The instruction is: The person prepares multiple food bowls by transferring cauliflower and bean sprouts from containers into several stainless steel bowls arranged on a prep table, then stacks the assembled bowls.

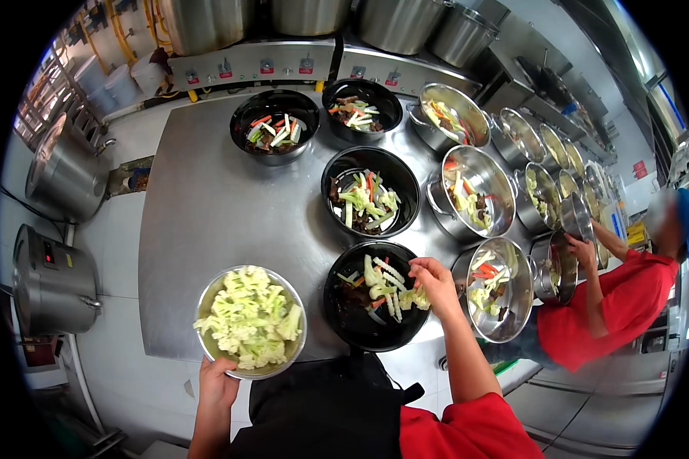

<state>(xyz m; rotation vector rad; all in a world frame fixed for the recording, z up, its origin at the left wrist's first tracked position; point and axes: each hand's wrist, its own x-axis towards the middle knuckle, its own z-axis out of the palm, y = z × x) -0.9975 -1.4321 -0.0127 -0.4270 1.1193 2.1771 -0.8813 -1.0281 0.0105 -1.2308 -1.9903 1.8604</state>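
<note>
My left hand [217,378] grips the near rim of a steel bowl [302,336] heaped with cauliflower florets [249,317]. Over the right rim of the nearest black bowl [344,329], my right hand [434,281] is closed on a cauliflower floret [416,299]. Inside that black bowl lie cauliflower, pale crinkle-cut sticks [390,275], orange strips and dark pieces. Just beyond it stands another black bowl [409,172] with cauliflower, green and orange strips and dark pieces.
Two more black bowls [241,115] [333,92] with cut vegetables stand on the far side of the steel table [199,206]. Several steel pots [524,306] with vegetables line the right. A co-worker in a red shirt [612,306] holds a steel bowl [576,216] there. Large stockpots [398,23] stand behind.
</note>
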